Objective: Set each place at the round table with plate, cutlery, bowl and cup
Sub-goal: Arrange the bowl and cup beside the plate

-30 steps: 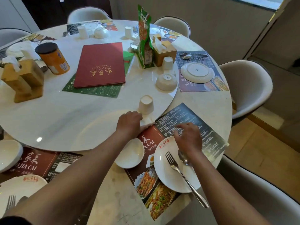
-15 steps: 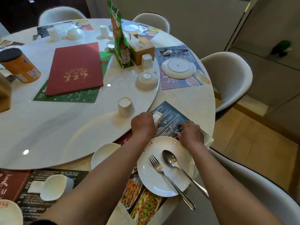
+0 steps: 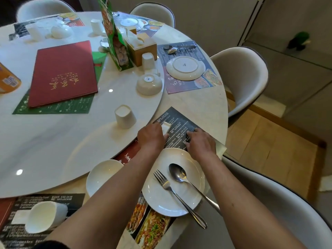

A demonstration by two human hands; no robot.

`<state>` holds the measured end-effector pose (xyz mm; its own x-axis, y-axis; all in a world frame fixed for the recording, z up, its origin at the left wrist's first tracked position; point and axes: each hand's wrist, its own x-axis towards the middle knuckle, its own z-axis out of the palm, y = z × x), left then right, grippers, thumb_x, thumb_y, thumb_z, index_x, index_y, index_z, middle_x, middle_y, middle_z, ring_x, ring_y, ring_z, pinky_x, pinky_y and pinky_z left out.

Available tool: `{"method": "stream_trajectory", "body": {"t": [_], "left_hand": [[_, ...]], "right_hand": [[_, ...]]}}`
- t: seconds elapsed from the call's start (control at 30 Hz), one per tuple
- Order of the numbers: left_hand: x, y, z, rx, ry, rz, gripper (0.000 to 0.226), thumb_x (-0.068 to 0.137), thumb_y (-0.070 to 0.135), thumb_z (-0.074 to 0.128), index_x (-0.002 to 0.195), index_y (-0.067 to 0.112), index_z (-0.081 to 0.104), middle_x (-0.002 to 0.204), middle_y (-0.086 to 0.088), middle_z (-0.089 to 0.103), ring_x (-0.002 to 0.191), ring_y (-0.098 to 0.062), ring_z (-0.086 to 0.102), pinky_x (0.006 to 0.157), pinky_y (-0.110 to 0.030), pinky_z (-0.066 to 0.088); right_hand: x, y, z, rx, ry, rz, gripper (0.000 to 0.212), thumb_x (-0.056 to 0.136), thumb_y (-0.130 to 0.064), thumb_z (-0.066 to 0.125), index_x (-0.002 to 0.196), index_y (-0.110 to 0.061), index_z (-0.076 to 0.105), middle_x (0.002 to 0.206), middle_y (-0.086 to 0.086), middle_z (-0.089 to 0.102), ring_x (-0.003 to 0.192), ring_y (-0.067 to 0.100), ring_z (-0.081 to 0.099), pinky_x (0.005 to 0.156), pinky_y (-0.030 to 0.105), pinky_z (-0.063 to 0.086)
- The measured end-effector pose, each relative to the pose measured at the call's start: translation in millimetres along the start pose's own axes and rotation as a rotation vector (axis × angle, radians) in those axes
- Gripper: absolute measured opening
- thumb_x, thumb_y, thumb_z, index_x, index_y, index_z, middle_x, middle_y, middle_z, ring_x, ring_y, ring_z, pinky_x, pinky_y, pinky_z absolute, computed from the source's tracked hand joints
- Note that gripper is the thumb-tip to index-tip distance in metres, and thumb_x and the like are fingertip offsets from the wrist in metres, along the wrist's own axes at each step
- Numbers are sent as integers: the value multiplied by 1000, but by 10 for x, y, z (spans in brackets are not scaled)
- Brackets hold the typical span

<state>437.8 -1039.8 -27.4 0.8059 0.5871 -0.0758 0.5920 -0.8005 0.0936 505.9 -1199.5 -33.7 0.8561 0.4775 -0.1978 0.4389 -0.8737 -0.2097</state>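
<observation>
Left hand (image 3: 151, 136) covers most of a small white object (image 3: 166, 127), can't tell what it is. Both forearms hide part of the placemat (image 3: 177, 126); left forearm cuts across the bowl (image 3: 100, 175) rim. Orange can (image 3: 8, 80) cropped by left edge. Green standing packet (image 3: 115, 40) cut off at top. Far place setting (image 3: 53, 29) blurred. Small print on the placemat unreadable. Tipped cup (image 3: 44, 217) partly behind the left arm.

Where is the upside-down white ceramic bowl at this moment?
In the head view, the upside-down white ceramic bowl sits on the turntable's right edge, just in front of an inverted white cup and left of the upside-down white plate.
</observation>
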Motion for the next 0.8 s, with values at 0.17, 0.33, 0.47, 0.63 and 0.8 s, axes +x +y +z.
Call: {"method": "stream_trajectory", "body": {"t": [0.17, 0.33, 0.47, 0.63, 0.8], "left_hand": [[-3, -31, 12, -22, 5, 7, 43, 87, 58, 67, 105, 19, 64, 104, -4, 70, 98, -29, 67, 69, -32, 39], [-67, -69, -25, -85, 51, 20, 54, 84, 72, 60, 100, 20, 64, 97, -2, 70, 90, -28, 67, 65, -32, 40], [-178, -214, -169, -74, 164, 25, 48, 91, 63, 55, 103, 17, 66, 95, -4, 68, 86, -29, 67, 63, -32, 40], [-363, -625, -345, -118, 272, -70, 33, 92, 48, 59, 100, 19, 72, 92, -1, 70, 80, -26, 68, 61, -31, 45], [-478, -1121, -313, -129, 242, -204, 40, 92, 48, 58, 120, 20, 65, 108, -6, 66, 98, -28, 64, 72, -37, 50]], "right_hand": [[-39, -21, -15, -28, -12, -4, 43, 93, -37, 63, 135, -31, 57, 140, 3, 50, 124, 31, 51, 95, 38, 47], [-52, -32, -28, -49, -9, -10, 43, 94, -38, 61, 136, -32, 55, 141, 2, 49, 123, 30, 51, 93, 38, 47], [-38, -34, -61, -30, -32, -9, 41, 92, -39, 64, 132, -32, 59, 139, 2, 51, 122, 30, 53, 94, 38, 47], [-7, -258, -162, 22, -4, 35, 24, 84, -38, 64, 100, -21, 68, 110, 6, 62, 103, 32, 62, 81, 37, 50], [-101, -935, -110, 78, 188, -189, 36, 88, -36, 66, 120, -21, 60, 125, 5, 56, 118, 27, 51, 90, 42, 48]]}}
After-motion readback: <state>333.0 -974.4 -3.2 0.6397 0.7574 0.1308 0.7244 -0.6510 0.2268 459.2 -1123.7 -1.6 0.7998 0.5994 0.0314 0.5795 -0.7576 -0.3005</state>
